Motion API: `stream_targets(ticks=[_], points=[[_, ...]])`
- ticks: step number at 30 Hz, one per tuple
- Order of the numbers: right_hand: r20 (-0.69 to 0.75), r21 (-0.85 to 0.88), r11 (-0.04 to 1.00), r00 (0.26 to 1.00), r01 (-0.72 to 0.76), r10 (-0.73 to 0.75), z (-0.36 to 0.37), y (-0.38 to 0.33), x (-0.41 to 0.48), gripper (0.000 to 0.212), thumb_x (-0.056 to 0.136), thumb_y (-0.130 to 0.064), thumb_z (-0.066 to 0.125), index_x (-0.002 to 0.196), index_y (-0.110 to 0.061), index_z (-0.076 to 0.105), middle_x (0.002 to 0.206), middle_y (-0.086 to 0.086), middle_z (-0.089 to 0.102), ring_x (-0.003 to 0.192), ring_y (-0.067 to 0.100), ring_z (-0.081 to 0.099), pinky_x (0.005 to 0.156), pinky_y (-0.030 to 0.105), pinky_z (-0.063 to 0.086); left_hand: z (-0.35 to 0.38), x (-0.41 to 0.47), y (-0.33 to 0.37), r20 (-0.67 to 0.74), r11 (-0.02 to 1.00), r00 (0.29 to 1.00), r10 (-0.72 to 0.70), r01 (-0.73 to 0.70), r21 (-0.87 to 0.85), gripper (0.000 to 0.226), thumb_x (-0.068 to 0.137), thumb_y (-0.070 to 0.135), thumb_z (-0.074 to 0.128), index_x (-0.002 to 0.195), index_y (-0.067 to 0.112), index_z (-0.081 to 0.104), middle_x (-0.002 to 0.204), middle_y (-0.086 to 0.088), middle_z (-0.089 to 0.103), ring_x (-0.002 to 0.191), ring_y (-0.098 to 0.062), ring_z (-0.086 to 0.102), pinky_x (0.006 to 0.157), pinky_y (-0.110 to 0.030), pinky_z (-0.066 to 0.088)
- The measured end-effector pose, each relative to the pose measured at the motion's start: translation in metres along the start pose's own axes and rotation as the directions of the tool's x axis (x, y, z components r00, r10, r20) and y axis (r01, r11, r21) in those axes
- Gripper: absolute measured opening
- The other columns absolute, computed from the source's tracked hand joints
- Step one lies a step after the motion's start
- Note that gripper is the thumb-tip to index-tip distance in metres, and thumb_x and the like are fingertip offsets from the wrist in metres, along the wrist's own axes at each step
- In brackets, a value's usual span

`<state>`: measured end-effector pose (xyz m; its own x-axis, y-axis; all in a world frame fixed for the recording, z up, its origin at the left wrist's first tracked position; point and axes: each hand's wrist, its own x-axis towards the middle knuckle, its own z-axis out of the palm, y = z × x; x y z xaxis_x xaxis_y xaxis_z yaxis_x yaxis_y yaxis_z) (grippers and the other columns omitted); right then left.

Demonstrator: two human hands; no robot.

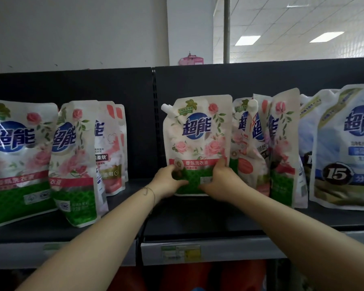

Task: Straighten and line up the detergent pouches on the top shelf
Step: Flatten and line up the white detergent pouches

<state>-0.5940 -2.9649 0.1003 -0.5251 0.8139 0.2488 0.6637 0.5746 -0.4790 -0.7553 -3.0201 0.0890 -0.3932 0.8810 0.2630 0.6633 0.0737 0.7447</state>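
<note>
Soft plastic film, printed with pink roses over a green base, made up the centre pouch (198,143). It stood upright on the top shelf (198,219), set back towards the black back panel (198,80) and facing squarely forward, its white spout (166,108) at the upper left corner.

Filled with liquid, it would probably be heavy for its size, limp in the upper half and slick to the touch. The sensible hold looked to be low on both sides, where the bottom fold gives some stiffness, rather than at the spout or the top seal.

Both hands held it that way. The left hand (168,181) had its fingers curled onto the lower left edge, and the right hand (221,179) gripped the lower right — each was closed firmly on the bag, not merely resting.

Crowding its right side were several leaning pouches (261,143), overlapped and turned at odd angles, and a blue pouch (345,148) stood beyond them. To the left, well apart, another rose pouch (76,160) tilted — so the row looked only partly done.
</note>
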Motion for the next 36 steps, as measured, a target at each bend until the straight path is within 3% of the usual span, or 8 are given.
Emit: stream_targets(ticks=[5,9,13,15,22,28,33,36], points=[[0.057,0.004,0.999,0.998,-0.037,0.036,-0.002,0.003,0.015,0.112,0.082,-0.039,0.068,0.146,-0.012,-0.02,0.147,0.021,0.029,0.124,0.033,0.046,0.1,0.041,0.046,0.007,0.013,0.005,-0.035,0.998,0.999,0.025,-0.023,0.066,0.024,0.087,0.009,0.063,0.109,0.013,0.054,0.117,-0.004,0.057,0.101,-0.016,0.052,0.085,-0.026,0.046],[0.091,0.006,1.0,0.996,-0.004,0.003,-0.002,0.004,0.019,0.119,0.087,-0.034,0.065,0.137,-0.023,-0.042,0.152,0.018,0.023,0.122,0.03,0.048,0.099,0.037,0.046,-0.005,0.034,0.002,-0.2,0.979,0.966,-0.166,0.137,-0.151,0.041,0.088,0.01,0.057,0.12,0.013,0.033,0.114,-0.009,0.048,0.096,-0.023,0.054,0.089,-0.041,0.052],[0.115,-0.007,0.999,0.993,0.034,-0.033,0.002,0.009,0.029,0.123,0.086,-0.034,0.066,0.127,-0.031,-0.05,0.154,0.022,0.017,0.121,0.03,0.05,0.097,0.036,0.046,-0.008,0.064,0.0,-0.185,0.967,0.972,-0.144,0.098,-0.236,0.058,0.089,0.012,0.059,0.139,0.017,0.031,0.115,-0.001,0.048,0.107,-0.024,0.053,0.098,-0.043,0.048],[0.113,-0.006,0.999,0.992,0.049,-0.048,0.004,0.011,0.032,0.124,0.086,-0.032,0.066,0.117,-0.041,-0.054,0.154,0.024,0.015,0.121,0.03,0.05,0.097,0.035,0.046,-0.004,0.079,0.0,-0.164,0.942,0.971,-0.173,0.115,-0.315,0.044,0.091,0.015,0.058,0.131,0.019,0.04,0.111,0.001,0.053,0.106,-0.022,0.054,0.099,-0.042,0.048],[0.014,-0.082,0.98,0.983,0.182,-0.182,0.017,0.005,0.041,0.111,0.091,-0.02,0.061,0.117,-0.07,-0.034,0.158,0.012,0.017,0.136,0.036,0.035,0.106,0.047,0.04,0.004,0.109,-0.013,-0.169,0.817,0.933,-0.319,0.181,-0.547,0.027,0.095,0.021,0.054,0.12,0.012,0.058,0.105,-0.006,0.068,0.096,-0.026,0.065,0.089,-0.043,0.054],[0.006,-0.181,0.965,0.981,0.19,-0.192,0.027,-0.01,0.052,0.111,0.09,-0.021,0.064,0.128,-0.064,-0.031,0.152,0.021,0.026,0.131,0.044,0.038,0.097,0.057,0.045,-0.013,0.114,-0.028,-0.186,0.838,0.931,-0.315,0.181,-0.515,0.031,0.095,0.022,0.055,0.124,0.013,0.059,0.108,-0.01,0.069,0.094,-0.025,0.067,0.086,-0.041,0.056],[-0.002,-0.16,0.951,0.963,0.265,-0.269,0.047,-0.034,0.055,0.114,0.087,-0.025,0.068,0.125,-0.067,-0.031,0.149,0.023,0.028,0.13,0.048,0.036,0.092,0.061,0.047,-0.044,0.105,-0.045,-0.251,0.826,0.889,-0.383,0.209,-0.524,0.022,0.095,0.015,0.05,0.108,0.005,0.065,0.103,-0.012,0.068,0.094,-0.029,0.064,0.09,-0.041,0.053],[-0.009,-0.172,0.936,0.949,0.308,-0.315,0.059,-0.05,0.058,0.112,0.088,-0.026,0.066,0.124,-0.067,-0.032,0.148,0.024,0.028,0.128,0.05,0.036,0.087,0.059,0.05,-0.062,0.096,-0.052,-0.277,0.78,0.841,-0.464,0.24,-0.578,0.023,0.098,0.011,0.042,0.081,0.009,0.058,0.089,-0.009,0.058,0.075,-0.023,0.056,0.085,-0.035,0.049]])
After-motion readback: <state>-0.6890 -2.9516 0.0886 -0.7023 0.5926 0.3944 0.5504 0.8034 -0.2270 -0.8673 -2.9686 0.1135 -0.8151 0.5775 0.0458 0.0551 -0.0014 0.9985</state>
